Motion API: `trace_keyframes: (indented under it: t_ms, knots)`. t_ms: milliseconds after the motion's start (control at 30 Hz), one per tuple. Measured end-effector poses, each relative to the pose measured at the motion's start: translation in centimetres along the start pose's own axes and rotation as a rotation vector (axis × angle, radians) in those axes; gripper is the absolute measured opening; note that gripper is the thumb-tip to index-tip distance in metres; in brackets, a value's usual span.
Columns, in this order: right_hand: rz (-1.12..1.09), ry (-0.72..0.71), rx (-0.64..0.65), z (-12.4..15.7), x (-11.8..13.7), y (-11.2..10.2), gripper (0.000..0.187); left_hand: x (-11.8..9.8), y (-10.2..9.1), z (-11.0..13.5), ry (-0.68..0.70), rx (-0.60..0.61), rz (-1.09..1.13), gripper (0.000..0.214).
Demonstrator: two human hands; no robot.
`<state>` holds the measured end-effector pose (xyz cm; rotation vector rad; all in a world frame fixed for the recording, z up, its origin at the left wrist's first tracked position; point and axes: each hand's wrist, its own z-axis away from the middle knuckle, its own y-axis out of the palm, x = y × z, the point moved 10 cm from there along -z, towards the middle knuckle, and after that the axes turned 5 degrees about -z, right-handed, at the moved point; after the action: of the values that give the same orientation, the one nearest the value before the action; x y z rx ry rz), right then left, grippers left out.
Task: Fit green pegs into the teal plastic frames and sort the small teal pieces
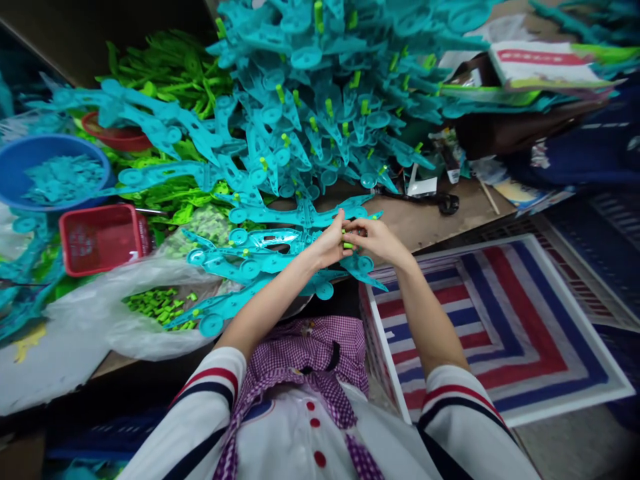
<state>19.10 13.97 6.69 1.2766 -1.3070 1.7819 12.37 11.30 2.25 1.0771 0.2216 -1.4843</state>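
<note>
My left hand (330,242) and my right hand (376,238) meet over the front edge of the workbench. Small bright green plastic clips (347,245) show between them. The left hand is curled around the clips, and the right fingers are pinched together over the same spot. Under and beside my hands lie several long turquoise plastic parts (270,238) with round discs, some bearing a green clip. More loose green clips (163,305) lie in a clear plastic bag (113,293) to the left. What sits inside the right fingertips is partly hidden.
A tall heap of turquoise parts (310,100) rises at the back. Green parts (175,70) are piled behind left. A blue bowl (103,143) and a red basket (105,210) stand at left. Dark-handled scissors (447,202) lie right; a striped-cloth-covered crate (545,320) stands below.
</note>
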Motion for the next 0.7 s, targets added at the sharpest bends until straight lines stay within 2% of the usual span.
trace_keyframes:
  t_ms: [67,133,233,300,367,467,533,633,700]
  knots:
    - [-0.112,0.032,0.093,-0.7,-0.2,1.0,0.038,-0.5,-0.1,0.1,-0.01,0.003,-0.006,0.065]
    - [-0.095,-0.018,0.093,-1.1,0.8,1.4,0.034,-1.1,-0.4,0.3,-0.005,-0.008,0.019,0.065]
    - [0.038,-0.177,-0.089,-0.5,3.5,0.7,0.019,-1.8,-0.7,0.4,0.023,-0.026,0.114,0.061]
    - [-0.04,-0.203,-0.215,0.2,4.0,-0.3,0.018,-1.8,-1.0,0.3,0.028,-0.04,0.165,0.056]
    - [-0.203,-0.166,-0.336,0.7,2.8,-2.3,0.025,-1.6,-1.4,0.3,0.018,-0.07,0.134,0.046]
    - [-0.321,-0.088,-0.473,1.3,-0.4,-6.2,0.035,-2.3,-2.4,1.0,0.076,-0.163,-0.118,0.023]
    - [-0.303,-0.035,-0.459,1.1,-2.5,-7.8,0.04,-4.2,-2.5,1.7,0.202,-0.219,-0.386,0.015]
    - [-0.22,0.03,-0.441,0.3,-5.3,-8.7,0.048,-7.6,-1.2,2.1,0.43,-0.281,-0.859,0.023]
    - [-0.146,0.053,-0.493,-0.2,-6.6,-9.2,0.049,-9.0,-0.3,1.3,0.506,-0.341,-1.162,0.028]
